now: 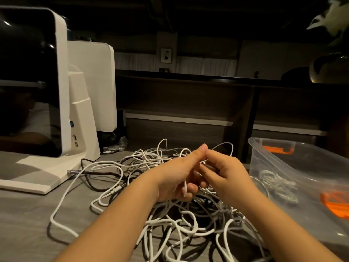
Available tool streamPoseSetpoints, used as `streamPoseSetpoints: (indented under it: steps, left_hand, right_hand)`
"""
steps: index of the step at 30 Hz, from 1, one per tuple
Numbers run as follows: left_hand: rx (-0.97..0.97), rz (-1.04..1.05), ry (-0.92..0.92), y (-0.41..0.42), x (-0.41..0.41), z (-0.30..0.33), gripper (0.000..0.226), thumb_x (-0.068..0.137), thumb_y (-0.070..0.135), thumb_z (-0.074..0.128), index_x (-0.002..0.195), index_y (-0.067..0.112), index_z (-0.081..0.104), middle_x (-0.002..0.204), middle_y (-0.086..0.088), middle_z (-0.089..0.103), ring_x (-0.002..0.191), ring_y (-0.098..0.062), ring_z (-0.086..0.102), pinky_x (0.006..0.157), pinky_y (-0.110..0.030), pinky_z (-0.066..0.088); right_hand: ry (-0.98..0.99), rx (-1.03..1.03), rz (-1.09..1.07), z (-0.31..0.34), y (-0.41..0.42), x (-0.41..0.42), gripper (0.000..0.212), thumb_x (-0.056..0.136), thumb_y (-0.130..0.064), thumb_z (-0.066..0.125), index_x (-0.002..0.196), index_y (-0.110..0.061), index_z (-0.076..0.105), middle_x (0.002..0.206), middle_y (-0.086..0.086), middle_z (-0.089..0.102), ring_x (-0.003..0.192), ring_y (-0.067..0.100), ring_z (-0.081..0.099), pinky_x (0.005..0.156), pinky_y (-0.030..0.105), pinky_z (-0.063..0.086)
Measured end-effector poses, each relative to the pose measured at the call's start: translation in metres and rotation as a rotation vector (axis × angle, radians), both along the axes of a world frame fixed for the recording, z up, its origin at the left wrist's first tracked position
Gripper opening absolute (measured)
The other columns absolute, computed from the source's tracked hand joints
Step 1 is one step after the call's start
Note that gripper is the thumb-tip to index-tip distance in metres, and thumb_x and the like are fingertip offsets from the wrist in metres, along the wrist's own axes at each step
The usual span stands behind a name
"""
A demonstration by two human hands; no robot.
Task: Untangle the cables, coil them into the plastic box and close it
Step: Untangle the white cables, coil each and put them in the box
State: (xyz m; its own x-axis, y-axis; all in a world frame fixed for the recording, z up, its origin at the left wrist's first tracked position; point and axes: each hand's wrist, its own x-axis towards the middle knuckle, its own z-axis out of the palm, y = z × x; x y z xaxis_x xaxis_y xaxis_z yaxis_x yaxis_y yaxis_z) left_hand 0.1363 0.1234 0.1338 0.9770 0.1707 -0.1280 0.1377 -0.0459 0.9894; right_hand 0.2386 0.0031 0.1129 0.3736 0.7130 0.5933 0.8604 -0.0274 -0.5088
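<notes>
A big tangle of white cables [170,227], with a few dark ones mixed in, lies on the grey table in front of me. Both hands are raised over the middle of the pile and meet there. My left hand [179,174] has its fingers curled round a white cable [185,188], thumb pointing up. My right hand [226,173] pinches a strand of the same bunch right beside the left thumb. The clear plastic box [279,157] with orange latches stands at the right, open, with a coiled white cable [277,184] inside it.
A white monitor and stand [56,114] occupies the left of the table [28,224], with a dark cable plugged near its base. One long white loop [62,205] trails left from the pile. A dark vase [328,67] stands at the far right.
</notes>
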Motion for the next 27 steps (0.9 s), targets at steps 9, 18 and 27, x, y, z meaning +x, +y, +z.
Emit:
streamPoseSetpoints:
  steps: [9, 18, 27]
  left_hand:
    - [-0.001, -0.048, -0.037, 0.0023, 0.0011, -0.0035, 0.026, 0.097, 0.040, 0.061, 0.101, 0.015, 0.065, 0.074, 0.005, 0.061, 0.058, -0.006, 0.050, 0.057, -0.018, 0.043]
    - [-0.124, -0.171, -0.032, 0.0076, -0.0028, -0.0021, 0.023, 0.099, -0.002, 0.049, 0.117, 0.006, 0.061, 0.085, -0.004, 0.068, 0.075, -0.011, 0.064, 0.063, -0.020, 0.056]
    - [0.061, -0.056, 0.034, 0.0033, -0.0034, -0.0001, 0.008, 0.101, 0.013, 0.051, 0.099, 0.014, 0.059, 0.071, 0.002, 0.059, 0.056, -0.005, 0.044, 0.045, -0.013, 0.033]
  right_hand:
    - [0.019, -0.023, -0.061, -0.0015, -0.0016, 0.0035, 0.021, 0.087, -0.014, 0.058, 0.078, -0.031, 0.064, 0.068, -0.007, 0.066, 0.059, 0.011, 0.060, 0.057, 0.038, 0.053]
    - [-0.027, 0.046, -0.135, 0.0027, -0.0050, 0.0023, 0.014, 0.092, -0.028, 0.064, 0.082, -0.037, 0.059, 0.068, -0.003, 0.067, 0.061, 0.013, 0.064, 0.060, 0.037, 0.056]
    - [0.340, 0.072, 0.010, 0.0052, -0.0019, 0.0032, 0.017, 0.093, -0.019, 0.064, 0.078, -0.024, 0.069, 0.070, 0.007, 0.070, 0.062, 0.026, 0.064, 0.062, 0.039, 0.052]
